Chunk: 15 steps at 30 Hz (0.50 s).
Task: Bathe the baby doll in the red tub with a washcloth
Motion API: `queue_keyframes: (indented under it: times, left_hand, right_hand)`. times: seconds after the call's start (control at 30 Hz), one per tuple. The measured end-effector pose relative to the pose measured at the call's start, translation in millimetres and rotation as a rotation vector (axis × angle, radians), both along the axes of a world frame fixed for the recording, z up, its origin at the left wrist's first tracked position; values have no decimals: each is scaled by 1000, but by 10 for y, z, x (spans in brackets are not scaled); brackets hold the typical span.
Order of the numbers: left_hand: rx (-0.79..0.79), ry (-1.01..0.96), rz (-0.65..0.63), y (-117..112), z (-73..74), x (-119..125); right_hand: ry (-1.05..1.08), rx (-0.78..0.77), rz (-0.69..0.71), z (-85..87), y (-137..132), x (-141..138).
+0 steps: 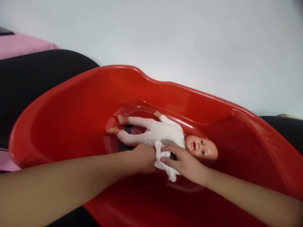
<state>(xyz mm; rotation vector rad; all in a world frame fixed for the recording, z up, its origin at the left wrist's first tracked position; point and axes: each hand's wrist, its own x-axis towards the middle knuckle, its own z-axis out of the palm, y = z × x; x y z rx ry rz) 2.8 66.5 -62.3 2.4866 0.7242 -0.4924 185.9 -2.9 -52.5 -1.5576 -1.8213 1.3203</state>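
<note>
A baby doll [165, 131] with a white cloth body lies on its back in a red baby bathtub [68, 104], head to the right and feet to the left. At the doll's near side, my left hand [145, 158] is closed at the left edge of a small white cloth [168, 168]; its fingertips are hidden. My right hand [183, 162] pinches the same cloth between thumb and fingers, just below the doll's head. The cloth is bunched, with one end hanging toward the tub bottom. It partly covers the doll's near arm.
Shallow water seems to lie in the tub, with reflections around the doll. Black padded surfaces [44, 67] flank the tub on both sides. A pink cover [26, 45] shows at the upper left, and a pale wall [189, 41] stands behind.
</note>
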Motion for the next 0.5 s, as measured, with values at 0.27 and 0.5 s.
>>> queue_keyframes:
  times: [0.27,0.5]
  left_hand:
    - [421,-184,-61,107,-134,17]
    - [794,-410,-318,149,-402,30]
  right_hand:
    - [-271,15,270,81,-173,37]
    - [-385,-64,258,188,-250,32]
